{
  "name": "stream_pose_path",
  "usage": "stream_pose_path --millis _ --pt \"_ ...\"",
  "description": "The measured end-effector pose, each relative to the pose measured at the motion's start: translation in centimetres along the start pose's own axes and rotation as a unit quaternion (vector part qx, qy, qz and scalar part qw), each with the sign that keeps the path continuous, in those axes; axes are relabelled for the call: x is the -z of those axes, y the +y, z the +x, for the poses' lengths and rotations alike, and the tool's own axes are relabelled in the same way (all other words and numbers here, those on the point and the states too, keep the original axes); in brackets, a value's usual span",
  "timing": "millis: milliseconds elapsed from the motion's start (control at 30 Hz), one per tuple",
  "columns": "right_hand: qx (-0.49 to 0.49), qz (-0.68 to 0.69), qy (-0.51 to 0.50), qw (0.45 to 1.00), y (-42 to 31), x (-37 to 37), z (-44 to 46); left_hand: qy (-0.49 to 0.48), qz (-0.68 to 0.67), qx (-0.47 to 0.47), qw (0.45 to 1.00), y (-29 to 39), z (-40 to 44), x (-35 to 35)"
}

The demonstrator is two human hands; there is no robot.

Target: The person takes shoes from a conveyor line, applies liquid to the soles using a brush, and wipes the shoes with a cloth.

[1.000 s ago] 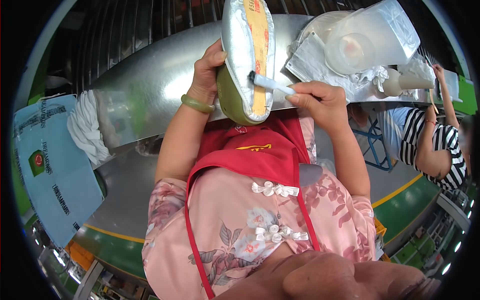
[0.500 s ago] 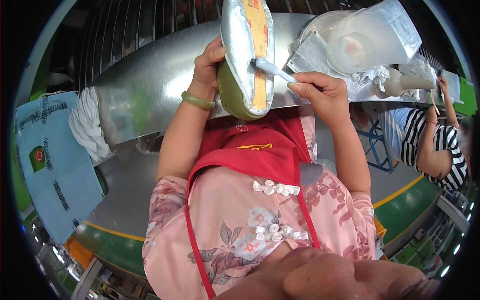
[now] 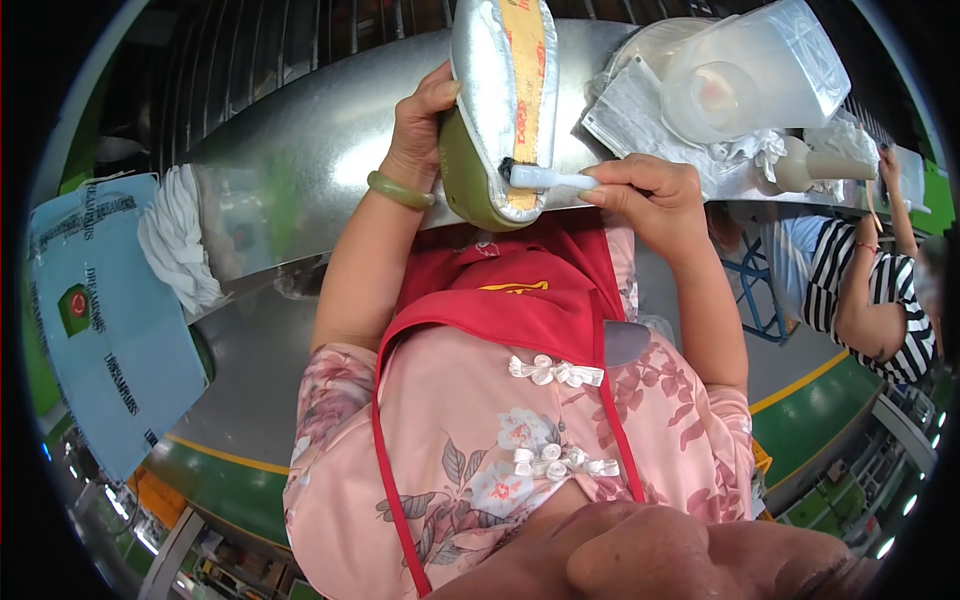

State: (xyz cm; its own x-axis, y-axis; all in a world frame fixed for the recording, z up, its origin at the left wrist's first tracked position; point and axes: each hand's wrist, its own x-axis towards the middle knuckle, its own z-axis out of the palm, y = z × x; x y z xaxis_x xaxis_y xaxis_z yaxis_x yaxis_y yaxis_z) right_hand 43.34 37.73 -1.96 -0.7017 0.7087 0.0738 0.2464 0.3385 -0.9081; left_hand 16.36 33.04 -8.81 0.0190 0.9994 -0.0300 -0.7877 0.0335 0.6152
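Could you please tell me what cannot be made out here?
Head view: far end of the shoe, cut off by the top edge.
Head view: most fingers of the left hand, hidden behind the shoe.
Head view: handle end of the brush, covered by the right hand.
Head view: contents of the round container, blurred.

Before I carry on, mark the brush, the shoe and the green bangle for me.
Brush [image 3: 545, 178]: head view, on its pale handle.
Shoe [image 3: 500, 110]: head view, on its silvery underside, beside the yellow strip.
Green bangle [image 3: 400, 193]: head view, on the middle of its visible band.
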Motion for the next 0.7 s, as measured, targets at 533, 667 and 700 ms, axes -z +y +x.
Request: stream_pose_path --millis 533,667,700 --pt "0.118 -0.068 -0.076 0.988 0.2 2.4 2.2 0.001 0.008 0.011 1.0 -0.1 -0.1 -0.3" --pt "0.09 -0.037 -0.086 0.992 0.0 2.8 2.6 0.0 -0.006 0.001 1.0 -0.3 0.3 -0.1" --pt "0.073 -0.021 -0.081 0.994 0.1 2.5 2.4 -0.001 -0.018 -0.006 1.0 -0.3 0.3 0.0"
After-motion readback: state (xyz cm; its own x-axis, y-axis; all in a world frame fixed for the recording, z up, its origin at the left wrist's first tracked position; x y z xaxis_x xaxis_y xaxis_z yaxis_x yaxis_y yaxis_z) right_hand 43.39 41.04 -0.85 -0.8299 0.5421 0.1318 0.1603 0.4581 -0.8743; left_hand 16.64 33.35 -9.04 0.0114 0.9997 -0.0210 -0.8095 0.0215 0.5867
